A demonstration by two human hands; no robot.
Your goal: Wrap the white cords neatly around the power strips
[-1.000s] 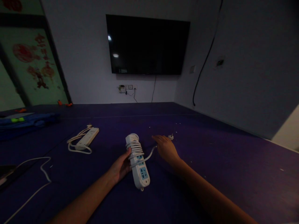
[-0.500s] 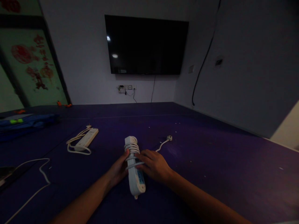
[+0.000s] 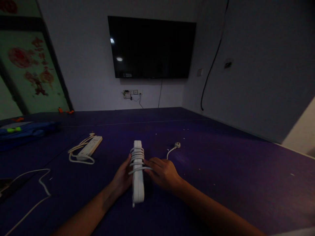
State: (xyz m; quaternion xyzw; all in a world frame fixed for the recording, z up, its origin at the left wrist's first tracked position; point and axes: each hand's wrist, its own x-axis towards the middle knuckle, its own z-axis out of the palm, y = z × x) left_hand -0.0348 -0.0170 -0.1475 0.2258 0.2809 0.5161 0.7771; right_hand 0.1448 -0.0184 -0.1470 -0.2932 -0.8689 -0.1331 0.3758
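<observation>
Now the left hand [image 3: 123,176] grips the white power strip [image 3: 138,187] between both hands; the right hand [image 3: 162,171], fingers nearly closed, pinches the wrapped cord [image 3: 137,158] beside it, and the plug [image 3: 177,145] lies beyond.

Home room: wall-mounted television [image 3: 152,49], red festive decorations [image 3: 39,67] on door [image 3: 55,95].

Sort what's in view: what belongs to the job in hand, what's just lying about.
Job in hand:
white power strip
cord wrapped around it
plug at the cord's end

Lying about:
second power strip
loose white cable
blue fabric
orange items
</observation>
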